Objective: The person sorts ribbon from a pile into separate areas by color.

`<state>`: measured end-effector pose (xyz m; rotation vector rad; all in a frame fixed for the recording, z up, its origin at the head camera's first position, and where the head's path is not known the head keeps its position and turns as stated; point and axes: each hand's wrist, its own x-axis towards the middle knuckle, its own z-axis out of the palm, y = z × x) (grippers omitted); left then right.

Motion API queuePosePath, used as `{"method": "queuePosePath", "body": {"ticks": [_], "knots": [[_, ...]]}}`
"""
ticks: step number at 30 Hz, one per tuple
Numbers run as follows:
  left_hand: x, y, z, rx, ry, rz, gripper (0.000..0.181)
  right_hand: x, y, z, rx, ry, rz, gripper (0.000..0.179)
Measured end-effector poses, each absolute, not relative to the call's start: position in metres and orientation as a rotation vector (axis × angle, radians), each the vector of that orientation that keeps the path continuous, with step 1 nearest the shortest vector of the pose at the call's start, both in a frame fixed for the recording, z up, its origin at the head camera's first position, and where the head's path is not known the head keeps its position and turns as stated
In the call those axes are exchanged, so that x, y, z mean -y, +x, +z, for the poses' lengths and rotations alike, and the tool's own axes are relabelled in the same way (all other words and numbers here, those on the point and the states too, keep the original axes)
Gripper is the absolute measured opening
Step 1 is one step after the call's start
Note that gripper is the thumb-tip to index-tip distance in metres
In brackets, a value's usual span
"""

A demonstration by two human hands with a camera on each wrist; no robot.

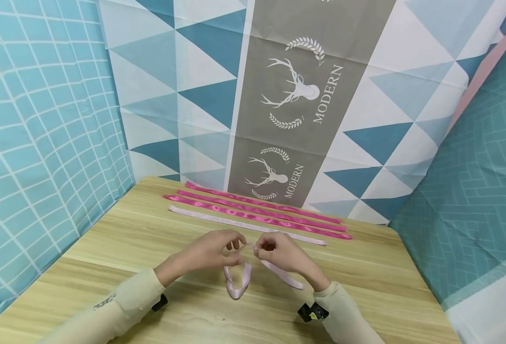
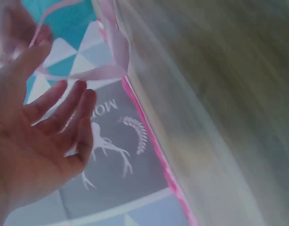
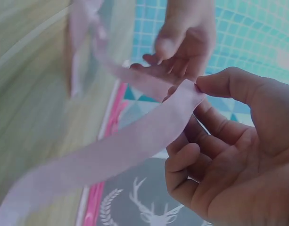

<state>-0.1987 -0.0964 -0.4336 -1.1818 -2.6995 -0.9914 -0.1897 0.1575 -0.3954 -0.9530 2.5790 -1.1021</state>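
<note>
Both hands work on a pale pink ribbon point(image 1: 235, 293) above the near middle of the table. Thumb and forefinger of the right hand point(image 1: 282, 252) pinch it, and one flat tail point(image 3: 106, 162) runs down from that pinch. The left hand point(image 1: 216, 248) is just to the left, thumb and fingers spread apart. In the left wrist view the ribbon point(image 2: 119, 52) bends in a loop past its thumb and fingertips. Below the left hand a looped part hangs close over the wood.
Another pale pink ribbon point(image 1: 218, 219) lies straight across the table point(image 1: 141, 239) beyond the hands. Behind it, bright pink satin ribbons point(image 1: 253, 215) lie side by side near the back edge. Patterned cloths point(image 1: 209, 62) stand behind and at both sides.
</note>
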Motion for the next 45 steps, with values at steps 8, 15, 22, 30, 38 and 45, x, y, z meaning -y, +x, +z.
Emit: {"method": "queuePosePath", "body": {"ticks": [8, 15, 22, 30, 38, 45], "knots": [[0.087, -0.189, -0.423, 2.544, -1.163, -0.952, 0.009, -0.158, -0.18, -0.375, -2.517, -0.968, -1.144, 0.009], [0.096, -0.191, -0.416, 2.521, -1.238, -1.35, 0.009, -0.171, -0.179, -0.362, -2.441, -0.914, -1.262, 0.008], [0.105, -0.192, -0.404, 2.546, -1.24, -1.426, 0.012, -0.184, -0.182, -0.351, -2.433, -0.865, -1.401, 0.011], [0.116, -0.195, -0.392, 2.6, -1.186, -1.32, 0.011, -0.201, -0.186, -0.343, -2.457, -0.738, -1.542, 0.019], [0.135, -0.201, -0.377, 2.6, -1.101, -1.15, 0.013, -0.211, -0.185, -0.335, -2.489, -0.643, -1.574, 0.027], [0.153, -0.215, -0.381, 2.599, -0.979, -1.027, 0.015, -0.221, -0.195, -0.339, -2.539, -0.6, -1.565, 0.027]]}}
